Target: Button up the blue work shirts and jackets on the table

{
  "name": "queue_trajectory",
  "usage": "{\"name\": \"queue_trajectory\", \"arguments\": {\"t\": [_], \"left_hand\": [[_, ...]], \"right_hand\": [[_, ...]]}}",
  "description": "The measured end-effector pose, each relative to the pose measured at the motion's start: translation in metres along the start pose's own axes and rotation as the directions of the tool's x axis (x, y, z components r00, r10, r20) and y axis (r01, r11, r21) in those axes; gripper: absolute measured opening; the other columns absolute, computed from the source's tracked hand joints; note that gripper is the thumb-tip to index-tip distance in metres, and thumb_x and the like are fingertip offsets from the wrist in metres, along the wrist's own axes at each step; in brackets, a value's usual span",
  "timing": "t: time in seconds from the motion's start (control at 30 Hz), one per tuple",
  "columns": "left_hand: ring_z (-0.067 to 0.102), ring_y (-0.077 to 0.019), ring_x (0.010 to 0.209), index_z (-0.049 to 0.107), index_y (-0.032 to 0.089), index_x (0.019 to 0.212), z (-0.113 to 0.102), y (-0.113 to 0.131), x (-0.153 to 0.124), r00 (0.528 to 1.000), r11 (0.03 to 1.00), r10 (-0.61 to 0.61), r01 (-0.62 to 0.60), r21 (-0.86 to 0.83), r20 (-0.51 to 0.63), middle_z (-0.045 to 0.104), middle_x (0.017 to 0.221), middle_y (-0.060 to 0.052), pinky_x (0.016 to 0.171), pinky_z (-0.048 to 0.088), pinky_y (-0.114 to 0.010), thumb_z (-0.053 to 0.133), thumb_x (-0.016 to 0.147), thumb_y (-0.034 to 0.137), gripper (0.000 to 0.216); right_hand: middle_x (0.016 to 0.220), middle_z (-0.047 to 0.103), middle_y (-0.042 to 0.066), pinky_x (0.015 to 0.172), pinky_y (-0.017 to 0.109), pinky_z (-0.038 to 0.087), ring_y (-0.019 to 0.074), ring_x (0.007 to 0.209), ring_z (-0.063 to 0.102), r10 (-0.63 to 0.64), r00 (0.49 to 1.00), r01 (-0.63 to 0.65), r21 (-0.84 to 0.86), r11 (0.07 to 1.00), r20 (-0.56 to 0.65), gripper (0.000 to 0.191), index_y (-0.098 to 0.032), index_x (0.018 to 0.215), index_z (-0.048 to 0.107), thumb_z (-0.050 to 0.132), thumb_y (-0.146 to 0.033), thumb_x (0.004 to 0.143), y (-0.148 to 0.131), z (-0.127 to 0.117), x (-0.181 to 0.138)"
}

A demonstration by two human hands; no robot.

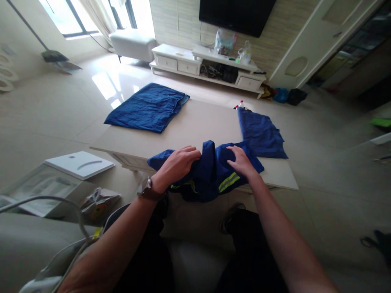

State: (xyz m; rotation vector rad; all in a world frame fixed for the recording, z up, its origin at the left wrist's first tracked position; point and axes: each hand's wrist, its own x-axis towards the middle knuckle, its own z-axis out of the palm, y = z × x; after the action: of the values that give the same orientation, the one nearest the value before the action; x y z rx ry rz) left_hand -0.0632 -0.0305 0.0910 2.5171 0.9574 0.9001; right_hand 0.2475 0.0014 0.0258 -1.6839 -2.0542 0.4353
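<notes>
A dark blue work garment (208,162) with yellow-and-silver reflective strips lies bunched at the near edge of a pale table (210,122), partly hanging over it. My left hand (183,160), with a watch on its wrist, has its fingers closed on the garment's left part beside a raised fold. On the garment's right part rests my right hand (240,160), its thumb and fingers apart. A folded blue cloth (149,106) lies at the table's far left. Another blue cloth piece (262,134) lies at the right, next to the garment.
Small red-capped bottles (241,104) stand behind the right cloth. To the left are a white box (80,165) and a plastic-wrapped bundle (100,202). A cable (45,198) loops at lower left. A white TV cabinet (183,61) stands along the far wall.
</notes>
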Motion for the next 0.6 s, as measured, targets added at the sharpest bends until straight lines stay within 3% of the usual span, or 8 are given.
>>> {"name": "queue_trajectory", "arguments": {"t": [0.1,0.2,0.23,0.27,0.37,0.43,0.53,0.6], "left_hand": [[0.056,-0.0166,0.083,0.062,0.02,0.088,-0.019,0.028,-0.001,0.995,0.995,0.087,-0.089,0.05,0.052,0.062,0.086,-0.003,0.076,0.044,-0.028,0.04,0.099,0.009,0.027],[0.056,-0.0175,0.084,0.064,0.021,0.09,-0.047,0.049,-0.003,0.996,0.985,0.083,-0.088,0.147,0.038,0.063,0.086,-0.004,0.075,0.045,-0.029,0.04,0.097,0.008,0.028],[0.057,-0.018,0.084,0.064,0.021,0.089,-0.058,0.053,-0.005,0.998,0.98,0.068,-0.067,0.19,0.003,0.063,0.085,-0.004,0.075,0.045,-0.029,0.041,0.097,0.009,0.027],[0.057,-0.0187,0.084,0.064,0.021,0.088,-0.07,0.056,-0.006,0.998,0.972,0.05,-0.039,0.232,-0.044,0.063,0.084,-0.004,0.075,0.045,-0.03,0.041,0.098,0.011,0.027],[0.058,-0.0198,0.084,0.065,0.021,0.088,-0.104,0.065,-0.012,0.974,0.945,-0.005,0.079,0.319,-0.224,0.063,0.083,-0.005,0.077,0.046,-0.031,0.043,0.1,0.018,0.025],[0.059,-0.0199,0.082,0.066,0.021,0.09,-0.121,0.073,-0.016,0.929,0.927,-0.05,0.18,0.33,-0.366,0.065,0.085,-0.005,0.076,0.046,-0.032,0.044,0.101,0.022,0.024],[0.06,-0.0217,0.086,0.065,0.021,0.096,-0.126,0.087,-0.024,0.844,0.904,-0.092,0.293,0.31,-0.529,0.067,0.09,-0.006,0.08,0.046,-0.034,0.046,0.101,0.027,0.02],[0.06,-0.0246,0.095,0.064,0.021,0.098,-0.115,0.093,-0.03,0.846,0.898,-0.096,0.301,0.321,-0.525,0.067,0.098,-0.009,0.086,0.047,-0.036,0.051,0.099,0.029,0.015]], "right_hand": [[0.147,0.061,0.009,0.119,0.051,0.039,0.033,0.143,0.047,-0.068,0.941,0.041,0.086,0.995,0.332,0.073,-0.024,0.135,0.065,0.077,-0.017,0.063,-0.034,-0.011,0.033],[0.118,0.076,0.006,0.1,0.04,0.053,0.0289,0.112,0.067,-0.186,0.729,0.024,0.246,0.969,0.659,0.047,-0.021,0.108,0.077,0.08,-0.025,0.062,-0.072,-0.028,0.051],[0.106,0.078,0.005,0.092,0.038,0.055,0.0274,0.1,0.07,-0.212,0.684,0.007,0.284,0.959,0.698,0.037,-0.02,0.098,0.079,0.081,-0.029,0.062,-0.082,-0.038,0.052],[0.096,0.078,0.004,0.086,0.037,0.056,0.026,0.092,0.07,-0.228,0.689,-0.004,0.319,0.948,0.688,0.031,-0.019,0.09,0.078,0.08,-0.034,0.063,-0.091,-0.051,0.051],[0.084,0.075,0.002,0.078,0.035,0.052,0.0226,0.083,0.065,-0.287,0.882,0.125,0.403,0.907,0.373,0.029,-0.018,0.084,0.075,0.075,-0.043,0.07,-0.116,-0.104,0.03],[0.084,0.072,0.002,0.078,0.034,0.049,0.0214,0.083,0.062,-0.345,0.938,0.322,0.311,0.894,0.022,0.028,-0.019,0.084,0.072,0.071,-0.046,0.077,-0.138,-0.143,0.006],[0.084,0.067,0.004,0.077,0.034,0.044,0.0212,0.081,0.057,-0.412,0.824,0.447,0.0,0.895,-0.389,0.031,-0.021,0.085,0.066,0.057,-0.049,0.093,-0.176,-0.193,-0.037],[0.083,0.065,0.005,0.074,0.034,0.042,0.0226,0.079,0.056,-0.415,0.76,0.391,-0.158,0.907,-0.501,0.035,-0.022,0.091,0.063,0.043,-0.05,0.101,-0.195,-0.214,-0.063]]}}
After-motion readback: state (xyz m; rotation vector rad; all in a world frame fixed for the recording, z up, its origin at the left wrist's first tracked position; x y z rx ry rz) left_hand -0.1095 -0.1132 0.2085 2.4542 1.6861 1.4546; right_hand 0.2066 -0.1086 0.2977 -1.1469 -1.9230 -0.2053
